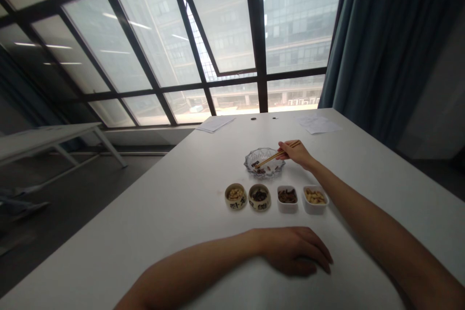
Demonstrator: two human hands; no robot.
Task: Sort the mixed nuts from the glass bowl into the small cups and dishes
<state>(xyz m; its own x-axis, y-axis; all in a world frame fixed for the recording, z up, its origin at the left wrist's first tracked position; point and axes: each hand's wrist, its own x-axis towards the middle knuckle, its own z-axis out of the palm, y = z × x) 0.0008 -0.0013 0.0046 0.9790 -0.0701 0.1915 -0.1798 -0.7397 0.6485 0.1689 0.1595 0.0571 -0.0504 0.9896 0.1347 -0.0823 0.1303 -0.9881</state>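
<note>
1. While the right hand (pixel 296 152) clamps wooden chopsticks (pixel 278 156), their tips dip into a cut-glass dish (pixel 250 161) on the bench (pixel 189 232).
2. The left hand (pixel 296 252) rests empty nearby, short of four small food bowls (pixel 259 197).

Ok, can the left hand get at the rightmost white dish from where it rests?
Probably yes. The left hand lies on the table just in front of the white dish, with no object showing between them. The right arm passes beyond the dish's right side.
</note>
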